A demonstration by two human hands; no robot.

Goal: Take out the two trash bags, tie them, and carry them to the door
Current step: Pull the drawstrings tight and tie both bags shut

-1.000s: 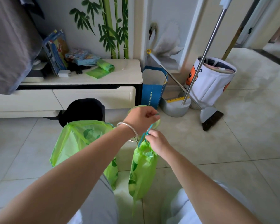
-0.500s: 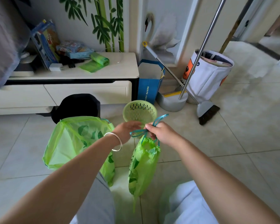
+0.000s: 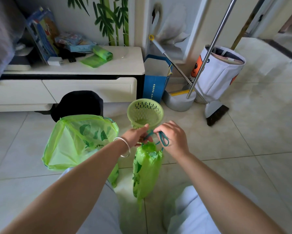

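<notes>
A small green trash bag (image 3: 146, 168) hangs in front of me, its neck gathered by a teal drawstring (image 3: 163, 140). My left hand (image 3: 136, 136) pinches one end of the string, and my right hand (image 3: 173, 139) holds the looped other end. A larger green trash bag (image 3: 77, 141) stands open-mouthed on the tiled floor to the left, partly behind my left forearm. Just beyond my hands sits a small green perforated bin (image 3: 145, 112), with no bag in it.
A black bin (image 3: 77, 103) stands behind the larger bag, against a white low cabinet (image 3: 84, 88) carrying a roll of green bags (image 3: 102, 54). A blue paper bag (image 3: 156, 78), dustpan, broom (image 3: 214, 112) and white fabric hamper (image 3: 217, 73) crowd the right wall. A doorway opens far right.
My hands dropped from above the small bin down to the bag's neck, uncovering the green bin. The drawstring ends have been drawn together and looped between my fingers.
</notes>
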